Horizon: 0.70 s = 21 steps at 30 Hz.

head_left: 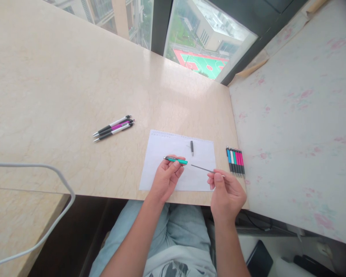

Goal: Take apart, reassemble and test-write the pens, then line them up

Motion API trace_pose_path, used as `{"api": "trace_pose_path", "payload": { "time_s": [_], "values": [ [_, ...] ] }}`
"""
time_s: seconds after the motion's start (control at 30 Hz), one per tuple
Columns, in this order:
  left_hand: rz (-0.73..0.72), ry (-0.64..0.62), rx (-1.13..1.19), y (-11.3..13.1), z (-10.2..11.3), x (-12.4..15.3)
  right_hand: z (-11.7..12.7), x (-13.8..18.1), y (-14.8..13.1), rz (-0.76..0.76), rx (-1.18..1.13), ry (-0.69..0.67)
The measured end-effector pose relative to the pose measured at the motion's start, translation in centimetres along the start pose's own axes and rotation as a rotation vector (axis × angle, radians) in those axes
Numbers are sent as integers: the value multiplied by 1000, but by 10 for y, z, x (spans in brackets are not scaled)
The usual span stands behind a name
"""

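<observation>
Between the fingers of my left hand [167, 175] is a green pen barrel [180, 161], its open end pointing right. My right hand [226, 192] pinches a thin dark ink refill [202, 168], whose far tip stops just short of the barrel; the two are apart. A black pen grip section [192, 148] lies by itself on the white sheet of paper [150, 175], beyond both hands. Faint writing runs along the paper's top edge.
Three pens [113, 128] lie together on the stone-look counter [60, 96] at the left. Several colored pens [235, 161] are lined up beside the wall [294, 127] at the right. A white cable [57, 173] loops at the far left. Windows border the back.
</observation>
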<state>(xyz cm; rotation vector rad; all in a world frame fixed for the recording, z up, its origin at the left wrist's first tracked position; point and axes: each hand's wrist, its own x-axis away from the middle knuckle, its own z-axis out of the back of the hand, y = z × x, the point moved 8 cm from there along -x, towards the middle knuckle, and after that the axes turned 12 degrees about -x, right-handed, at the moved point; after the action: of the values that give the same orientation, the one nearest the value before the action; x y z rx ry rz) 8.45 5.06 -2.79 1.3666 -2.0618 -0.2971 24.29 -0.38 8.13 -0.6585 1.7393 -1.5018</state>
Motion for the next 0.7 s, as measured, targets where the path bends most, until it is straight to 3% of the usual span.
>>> {"api": "trace_pose_path", "payload": {
  "time_s": [0.17,0.3,0.53,0.7],
  "values": [
    [2,4,-17,0,-1,0,-13,3,15,-99,70,-122],
    [-11,4,-5,2,-3,1,-20,2,25,-166,34,-116],
    [-3,17,-22,1,-3,2,-21,-4,23,-124,54,-54],
    [-1,14,1,0,-3,2,-23,2,21,-109,83,-115]
  ]
}}
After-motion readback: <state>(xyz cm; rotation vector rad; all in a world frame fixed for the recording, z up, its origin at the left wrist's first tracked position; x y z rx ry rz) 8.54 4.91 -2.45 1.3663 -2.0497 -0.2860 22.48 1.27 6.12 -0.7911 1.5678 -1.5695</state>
